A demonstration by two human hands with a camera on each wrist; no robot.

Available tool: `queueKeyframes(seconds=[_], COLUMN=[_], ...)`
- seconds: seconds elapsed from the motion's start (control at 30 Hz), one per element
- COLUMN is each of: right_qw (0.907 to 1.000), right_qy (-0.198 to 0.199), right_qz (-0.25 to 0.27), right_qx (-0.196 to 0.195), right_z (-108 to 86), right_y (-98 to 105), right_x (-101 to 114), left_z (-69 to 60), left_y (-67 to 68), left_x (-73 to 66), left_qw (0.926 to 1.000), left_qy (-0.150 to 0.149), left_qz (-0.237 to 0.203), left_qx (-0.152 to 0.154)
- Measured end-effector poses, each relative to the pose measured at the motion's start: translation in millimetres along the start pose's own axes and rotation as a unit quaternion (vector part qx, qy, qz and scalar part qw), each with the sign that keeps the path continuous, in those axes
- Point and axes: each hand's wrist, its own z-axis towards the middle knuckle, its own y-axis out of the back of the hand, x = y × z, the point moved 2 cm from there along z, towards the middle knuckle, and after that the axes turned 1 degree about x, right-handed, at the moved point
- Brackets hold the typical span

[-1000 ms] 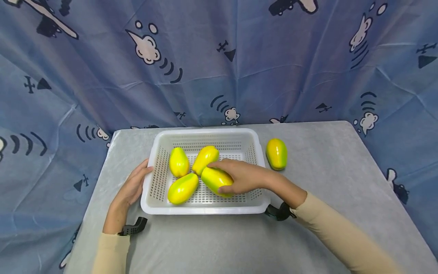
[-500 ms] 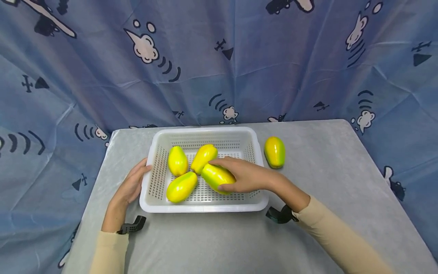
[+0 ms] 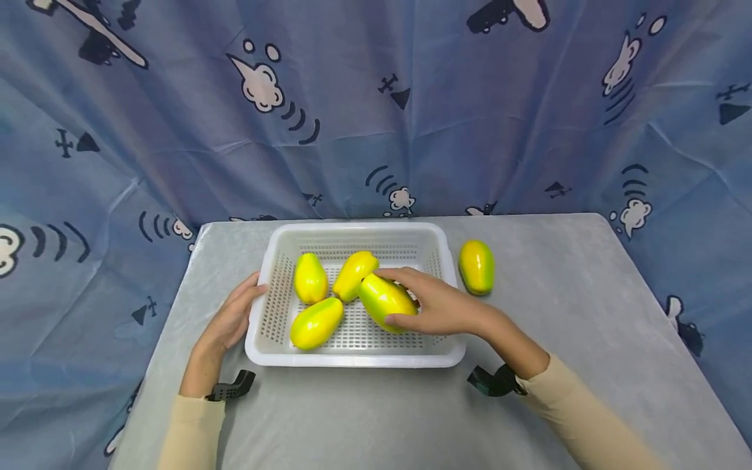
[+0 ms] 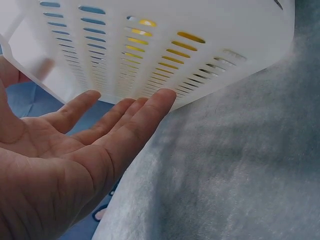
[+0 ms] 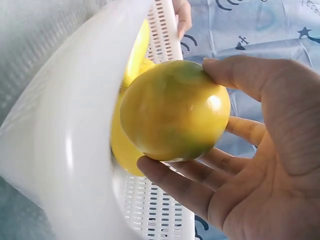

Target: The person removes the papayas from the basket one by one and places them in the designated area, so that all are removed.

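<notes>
My right hand (image 3: 437, 303) grips a yellow-green papaya (image 3: 384, 301), thumb and fingers around it, over the right half of a white plastic basket (image 3: 352, 360). In the right wrist view the papaya (image 5: 175, 112) shows its rounded end between thumb and fingers. Three more papayas lie in the basket: one upright at the left (image 3: 310, 279), one at the back (image 3: 355, 274) and one in front (image 3: 317, 323). My left hand (image 3: 232, 316) holds the basket's left side, thumb over the rim. The left wrist view shows its fingers (image 4: 132, 127) extended beneath the slotted wall (image 4: 150, 50).
Another papaya (image 3: 476, 267) lies on the grey-covered table (image 3: 364, 418), right of the basket. A blue patterned curtain (image 3: 352, 130) hangs behind the table. Each wrist wears a black camera mount, such as the left one (image 3: 235, 385).
My right hand has shifted slightly to the right with the papaya, away from the other papayas in the basket. The left hand stays at the basket's side. The head view has shifted a little.
</notes>
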Motion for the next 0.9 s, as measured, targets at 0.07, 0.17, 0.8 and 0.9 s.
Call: queueKeyframes(seconds=[0.07, 0.17, 0.8, 0.9], right_qw=[0.9999, 0.9996, 0.9948, 0.9936], right_qy=[-0.001, -0.001, -0.001, -0.005], right_qz=[0.009, 0.021, 0.067, 0.074], right_qx=[-0.008, -0.019, -0.078, -0.085], right_z=[-2.8, -6.2, -17.8, -19.3], right_y=[0, 1, 1, 2], right_x=[-1, -3, -17, -17], left_z=[0.6, 0.9, 2.2, 1.7], left_y=[-0.7, -1.1, -1.0, -0.7], left_x=[0.2, 0.2, -2.1, -2.7], left_qw=[1.0, 1.0, 1.0, 1.0], left_qy=[-0.001, -0.001, -0.003, -0.006], left_qz=[0.003, 0.009, 0.003, 0.003], left_qx=[0.002, 0.002, 0.004, 0.007])
